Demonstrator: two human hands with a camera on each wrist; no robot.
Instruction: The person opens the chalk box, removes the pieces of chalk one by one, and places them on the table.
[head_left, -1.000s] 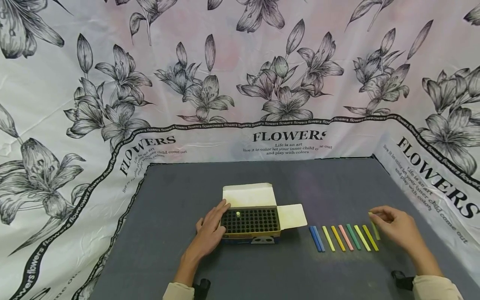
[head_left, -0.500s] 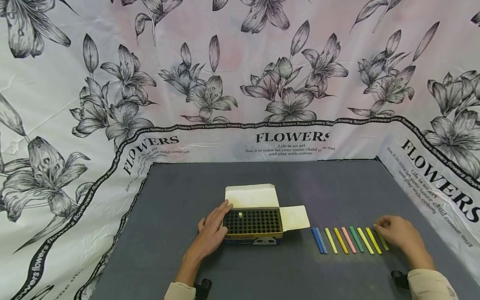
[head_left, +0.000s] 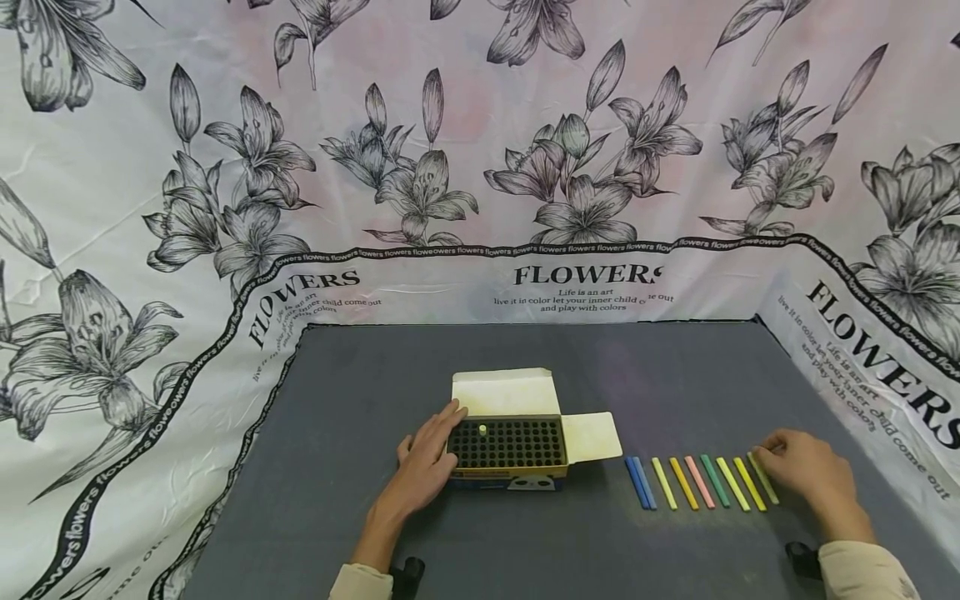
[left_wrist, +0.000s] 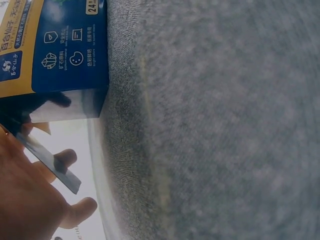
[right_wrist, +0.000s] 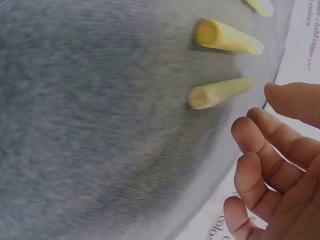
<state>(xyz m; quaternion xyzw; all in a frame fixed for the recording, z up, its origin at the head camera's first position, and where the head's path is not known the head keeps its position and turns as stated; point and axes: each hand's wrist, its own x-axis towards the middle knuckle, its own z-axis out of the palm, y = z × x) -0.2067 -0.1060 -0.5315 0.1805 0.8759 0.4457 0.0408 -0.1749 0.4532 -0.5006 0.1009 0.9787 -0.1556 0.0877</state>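
Observation:
My left hand [head_left: 425, 458] rests against the left side of an open chalk box [head_left: 507, 472], its fingers fairly straight along the edge. In the left wrist view the box's blue side [left_wrist: 70, 55] stands above that hand, and a flap crosses in front of the fingers. A black holder full of round holes fills the box, with one pale chalk [head_left: 482, 430] standing in it. At the right, my right hand [head_left: 810, 471] is beside an olive-yellow chalk [head_left: 764, 480] lying on the table. Its thumb and fingers are apart and hold nothing in the right wrist view [right_wrist: 220, 94].
Several chalk sticks lie in a row left of the right hand: two blue ones [head_left: 641, 483], a pink one [head_left: 699, 482], a green one [head_left: 715, 481] and yellow ones [head_left: 750, 484]. Box flaps [head_left: 592, 437] fold outward. Flower-printed cloth [head_left: 420, 287] surrounds the grey table [head_left: 360, 367].
My right hand has lowered the olive-yellow chalk to the table at the row's right end and let it go. My left hand has stayed at the box; the view has shifted slightly.

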